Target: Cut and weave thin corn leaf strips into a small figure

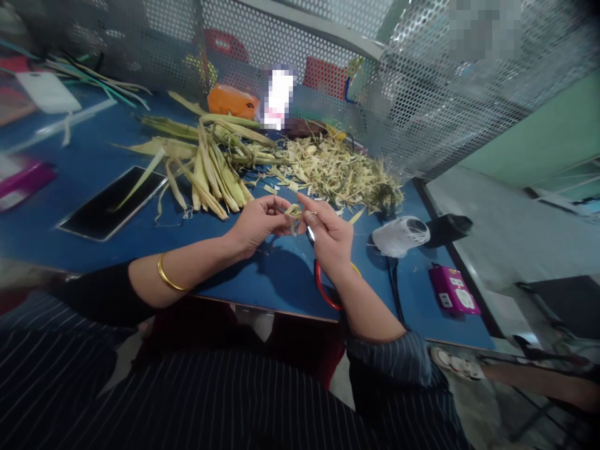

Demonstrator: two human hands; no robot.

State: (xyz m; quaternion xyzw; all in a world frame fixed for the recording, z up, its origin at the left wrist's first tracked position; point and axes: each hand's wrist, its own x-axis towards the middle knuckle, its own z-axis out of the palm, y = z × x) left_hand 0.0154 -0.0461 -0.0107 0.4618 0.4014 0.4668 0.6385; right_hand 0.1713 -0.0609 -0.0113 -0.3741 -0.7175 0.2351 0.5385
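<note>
A small looped strip of corn husk (294, 211) is pinched in the fingertips of my left hand (255, 226), which has a gold bangle at its forearm. My right hand (330, 237) meets it from the other side, thumb and fingers closed at the strip's edge. Beneath the right hand show the red handle (321, 289) and a bit of shiny blade of scissors; I cannot tell whether they lie on the table or rest in the palm. Behind the hands lie long dried corn husks (210, 169) and, to their right, a heap of husk scraps (340, 169).
On the blue table (225, 284), a dark-screened tablet (112, 203) lies left. A white thread spool (400, 236), a black cone-shaped thing (450, 230) and a purple socket box (454, 290) stand right. An orange packet (232, 102) sits before the perforated metal screen (300, 37). Another person's foot (457, 364) shows at right.
</note>
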